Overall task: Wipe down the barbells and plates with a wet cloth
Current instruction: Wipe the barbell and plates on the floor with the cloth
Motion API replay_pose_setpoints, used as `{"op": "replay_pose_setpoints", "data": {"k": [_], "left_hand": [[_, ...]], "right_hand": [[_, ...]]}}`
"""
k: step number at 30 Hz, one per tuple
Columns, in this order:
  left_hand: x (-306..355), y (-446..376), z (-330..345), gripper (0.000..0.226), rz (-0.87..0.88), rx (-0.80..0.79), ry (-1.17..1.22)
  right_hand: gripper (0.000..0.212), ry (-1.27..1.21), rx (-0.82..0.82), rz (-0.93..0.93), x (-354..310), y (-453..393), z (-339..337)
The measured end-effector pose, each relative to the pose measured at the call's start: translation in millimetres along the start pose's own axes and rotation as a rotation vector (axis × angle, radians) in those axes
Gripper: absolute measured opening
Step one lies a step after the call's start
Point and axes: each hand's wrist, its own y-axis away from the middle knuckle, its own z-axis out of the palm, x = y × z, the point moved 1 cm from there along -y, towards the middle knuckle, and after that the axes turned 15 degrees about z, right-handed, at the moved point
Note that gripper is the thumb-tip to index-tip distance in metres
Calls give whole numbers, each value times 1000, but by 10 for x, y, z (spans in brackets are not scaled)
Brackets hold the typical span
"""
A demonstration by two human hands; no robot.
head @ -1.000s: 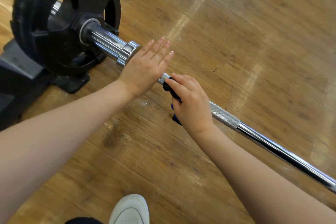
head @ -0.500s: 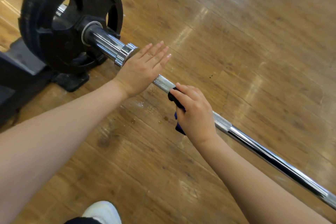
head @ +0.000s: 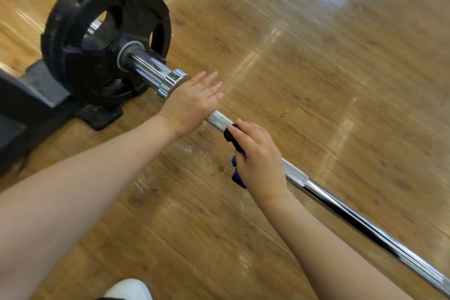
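Observation:
A chrome barbell [head: 345,209] runs from upper left to lower right above the wooden floor. A black weight plate [head: 80,39] sits on its thick sleeve [head: 148,68] at the upper left. My left hand [head: 192,102] rests flat on the bar just beside the sleeve collar, fingers straight. My right hand [head: 258,161] grips a dark blue cloth [head: 235,170] wrapped round the knurled part of the bar, a short way right of the left hand. Most of the cloth is hidden under my fingers.
A dark stand base [head: 31,100] lies on the floor under the plate at the left. Small wet spots [head: 194,151] mark the floor below the bar. The toe of a white shoe [head: 129,290] shows at the bottom edge.
My right hand has slid with the cloth along the bar away from my left hand, baring a stretch of knurling between them. My left hand stays by the collar.

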Motion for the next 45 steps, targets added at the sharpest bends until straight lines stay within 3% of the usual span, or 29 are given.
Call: {"op": "replay_pose_setpoints", "data": {"k": [2, 5, 10, 12, 16, 18, 24, 27, 30, 32, 35, 37, 42, 45], "left_hand": [[-6, -5, -10, 31, -22, -26, 19], [-20, -51, -47, 41, -54, -97, 75], [-54, -182, -58, 42, -74, -413, 134], [-49, -162, -43, 37, -65, -381, 94], [1, -30, 37, 36, -80, -49, -35], [27, 3, 74, 36, -111, 14, -50], [58, -56, 44, 27, -104, -43, -46], [52, -83, -21, 23, -99, -81, 8], [40, -64, 3, 21, -84, -97, 99], [12, -102, -49, 24, -83, -143, 169], [-44, -197, -117, 24, -94, -439, 253], [-62, -191, -144, 22, -98, -493, 247], [39, -1, -67, 27, -89, -151, 75], [67, 35, -102, 33, -96, -81, 54]], "right_hand": [[26, -5, 10, 5, -33, -32, -14], [33, -18, 16, 11, -72, -81, -23], [30, -31, -26, -1, -162, -177, 79], [33, -22, -50, -24, -200, -232, 111], [41, -4, -40, -44, -61, -192, 87], [40, -2, -8, -20, 30, -96, 35], [33, -13, 15, 64, 17, -49, -54], [27, -28, -24, -1, -165, -187, 28], [45, -13, -84, -37, -182, -225, 126], [48, -3, -73, -34, -75, -168, 107], [38, 13, -30, 19, 81, -50, 26], [35, 17, -22, 51, 94, -13, 9], [30, -10, 13, -2, -167, -157, 101], [40, -16, -56, -7, -254, -211, 172]]}}
